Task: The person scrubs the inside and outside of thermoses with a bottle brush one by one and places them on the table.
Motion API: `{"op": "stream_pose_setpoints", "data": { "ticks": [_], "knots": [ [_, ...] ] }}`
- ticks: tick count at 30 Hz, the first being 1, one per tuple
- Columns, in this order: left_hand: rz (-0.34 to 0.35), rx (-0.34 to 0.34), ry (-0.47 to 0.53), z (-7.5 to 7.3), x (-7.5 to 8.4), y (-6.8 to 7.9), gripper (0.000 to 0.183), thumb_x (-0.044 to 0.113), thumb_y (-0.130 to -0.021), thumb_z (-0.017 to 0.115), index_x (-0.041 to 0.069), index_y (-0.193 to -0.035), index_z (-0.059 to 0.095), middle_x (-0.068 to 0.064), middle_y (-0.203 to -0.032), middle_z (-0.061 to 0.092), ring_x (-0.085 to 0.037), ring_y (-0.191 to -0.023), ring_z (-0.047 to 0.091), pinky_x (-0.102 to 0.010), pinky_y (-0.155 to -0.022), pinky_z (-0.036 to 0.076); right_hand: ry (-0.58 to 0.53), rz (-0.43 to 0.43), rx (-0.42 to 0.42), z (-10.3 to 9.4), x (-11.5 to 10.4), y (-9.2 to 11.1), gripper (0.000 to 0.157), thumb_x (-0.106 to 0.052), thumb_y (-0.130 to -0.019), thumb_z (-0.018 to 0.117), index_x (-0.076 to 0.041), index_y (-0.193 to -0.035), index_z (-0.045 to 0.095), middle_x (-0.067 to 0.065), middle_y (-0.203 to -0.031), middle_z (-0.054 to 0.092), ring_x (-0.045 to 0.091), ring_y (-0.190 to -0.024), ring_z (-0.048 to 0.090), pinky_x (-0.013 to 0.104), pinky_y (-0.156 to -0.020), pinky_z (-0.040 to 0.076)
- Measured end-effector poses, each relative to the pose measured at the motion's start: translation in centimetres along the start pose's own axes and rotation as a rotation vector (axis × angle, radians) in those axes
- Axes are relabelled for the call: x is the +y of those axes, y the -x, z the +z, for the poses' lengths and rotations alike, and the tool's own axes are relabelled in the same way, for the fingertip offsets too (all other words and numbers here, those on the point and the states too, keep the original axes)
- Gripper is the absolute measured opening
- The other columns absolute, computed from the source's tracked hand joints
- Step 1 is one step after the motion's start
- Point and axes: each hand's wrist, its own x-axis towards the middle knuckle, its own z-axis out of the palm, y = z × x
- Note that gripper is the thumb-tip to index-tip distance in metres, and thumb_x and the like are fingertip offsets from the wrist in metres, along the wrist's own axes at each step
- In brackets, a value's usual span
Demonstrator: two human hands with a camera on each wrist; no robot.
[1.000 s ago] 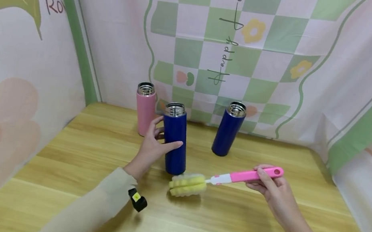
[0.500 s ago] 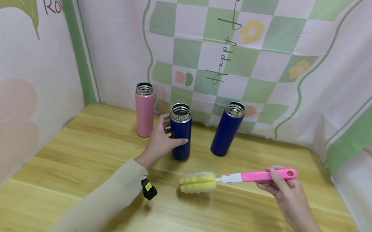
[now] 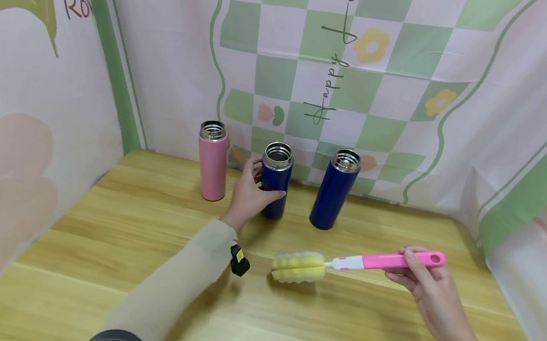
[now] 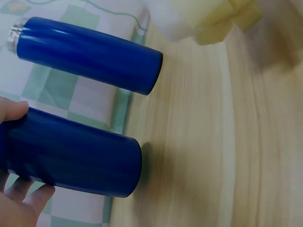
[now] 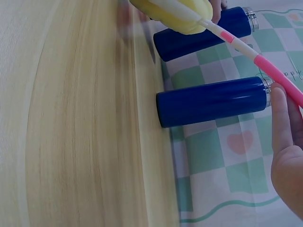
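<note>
1. Supporting the held blue bottle [image 3: 275, 180]: the left-hand grip [image 3: 247, 199] grasps the body, thumb across the near face, fingers round the left side. The bottle is about upright at the rear of the bench [image 3: 323, 333], between the pink bottle [image 3: 211, 169] and the second blue bottle [image 3: 334, 197], touching neither. Base contact with the bench cannot be confirmed.
2. Handling of the bottle: judged rigid and of moderate weight. The smooth, glossy wall may slip. Take hold round the middle of the body, below the threaded metal neck [image 3: 278, 154].
3. Positioning of the sponge brush [image 3: 351, 262]: the right-hand grip [image 3: 439, 295] pinches the pink handle [image 3: 388, 261] near its holed end. The yellow-and-white sponge head [image 3: 299, 267] points left over the bench, apart from the bottles.
4. Handling of the brush: judged light, with a stiff handle and a soft, compressible head. The thin neck below the head may flex; hold by the handle only.
</note>
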Motion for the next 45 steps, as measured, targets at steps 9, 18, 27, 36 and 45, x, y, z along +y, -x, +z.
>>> {"op": "stream_pose_setpoints", "data": {
  "ticks": [9,18,27,36,45],
  "knots": [
    [0.008,0.019,-0.031,0.3,-0.8,-1.1,0.081,0.007,-0.073,0.089,0.018,-0.139,0.043,-0.012,-0.135,0.059,-0.027,-0.124,0.056,-0.044,-0.104,0.044,-0.033,-0.021,0.017,-0.4,0.0,-0.1,0.025,0.004,-0.106,0.038,0.002,-0.114,0.062,0.015,-0.104,0.068,0.025,-0.094,0.072,0.033,-0.083,0.055],
    [-0.016,0.015,-0.05,0.5,-1.6,-1.8,0.085,0.013,-0.076,0.088,0.02,-0.145,0.04,-0.012,-0.139,0.056,-0.027,-0.126,0.054,-0.045,-0.105,0.042,-0.048,-0.036,0.025,-0.5,-0.2,-0.1,0.025,0.005,-0.106,0.037,0.004,-0.114,0.061,0.016,-0.104,0.067,0.026,-0.093,0.071,0.033,-0.082,0.055],
    [0.004,-0.015,-0.128,0.4,-2.0,-2.6,0.085,0.017,-0.081,0.086,0.018,-0.149,0.035,-0.016,-0.142,0.054,-0.03,-0.126,0.055,-0.044,-0.103,0.045,-0.05,-0.034,0.024,-0.6,-0.3,-0.1,0.025,0.004,-0.106,0.038,0.003,-0.113,0.061,0.014,-0.104,0.066,0.024,-0.094,0.071,0.033,-0.082,0.055],
    [0.037,-0.005,-0.169,0.8,-2.6,-2.7,0.085,0.02,-0.081,0.086,0.018,-0.149,0.036,-0.017,-0.141,0.054,-0.03,-0.126,0.056,-0.046,-0.103,0.046,-0.026,-0.039,0.06,-1.0,-0.4,0.1,0.021,0.003,-0.106,0.039,0.008,-0.113,0.058,0.014,-0.103,0.066,0.023,-0.093,0.071,0.032,-0.081,0.056],
    [0.027,0.032,-0.175,1.2,-2.7,-2.2,0.084,0.02,-0.081,0.086,0.019,-0.149,0.037,-0.015,-0.14,0.056,-0.027,-0.126,0.056,-0.043,-0.102,0.047,-0.05,-0.036,0.062,-0.7,-0.3,0.1,0.021,0.003,-0.106,0.039,0.008,-0.113,0.059,0.014,-0.103,0.066,0.023,-0.093,0.071,0.032,-0.081,0.056]
  ]
}}
